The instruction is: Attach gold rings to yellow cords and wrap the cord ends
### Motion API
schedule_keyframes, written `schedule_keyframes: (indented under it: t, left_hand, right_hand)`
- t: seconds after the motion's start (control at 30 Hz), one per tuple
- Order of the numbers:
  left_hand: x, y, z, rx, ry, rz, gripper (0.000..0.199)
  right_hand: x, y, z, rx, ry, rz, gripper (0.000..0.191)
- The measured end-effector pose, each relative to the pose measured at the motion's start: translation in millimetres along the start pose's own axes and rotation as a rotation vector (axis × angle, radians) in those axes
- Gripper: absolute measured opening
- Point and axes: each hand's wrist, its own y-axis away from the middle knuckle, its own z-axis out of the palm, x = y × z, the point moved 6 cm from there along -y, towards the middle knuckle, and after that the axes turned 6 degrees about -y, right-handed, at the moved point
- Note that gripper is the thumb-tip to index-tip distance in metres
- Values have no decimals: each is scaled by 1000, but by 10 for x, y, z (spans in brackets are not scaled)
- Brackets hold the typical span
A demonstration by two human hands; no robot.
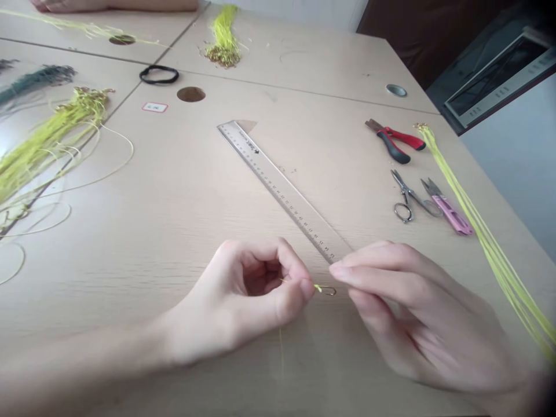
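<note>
My left hand [260,289] pinches a small gold fish hook [330,291] between thumb and index finger. Yellow line is knotted around the shank, and the bend sticks out to the right of the fingertips. A thin tail of yellow line [281,347] hangs below this hand. Just right of the hook is my right hand [412,307], its fingers stretched out and its thumb apart from them, with nothing visible between. The fingertips of that hand overlap the near end of a clear ruler [282,188], which lies slantwise on the table.
Red-and-black pliers [391,139], folding scissors [408,194] and pink thread snips [449,211] lie at right, beside long yellow lines [478,223]. Yellow bundles with hooks [82,116] lie left and at the back [223,35]. A black band [158,75] sits near a table hole [191,94]. Another person's arm [113,4] rests at far left.
</note>
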Motion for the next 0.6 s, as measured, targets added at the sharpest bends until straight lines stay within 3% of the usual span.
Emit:
schedule_keyframes:
  t: [0.13,0.43,0.6]
  left_hand:
    - [-32,-20,-27,-30,31,-8,19]
    - [-29,-15,37,-86,-116,-19,31]
    - [39,6,64,-83,-273,46,33]
  right_hand:
    - [33,49,22,48,138,-25,19]
    - [19,44,31,85,-34,-94,17]
    - [382,21,72,98,-758,331,4]
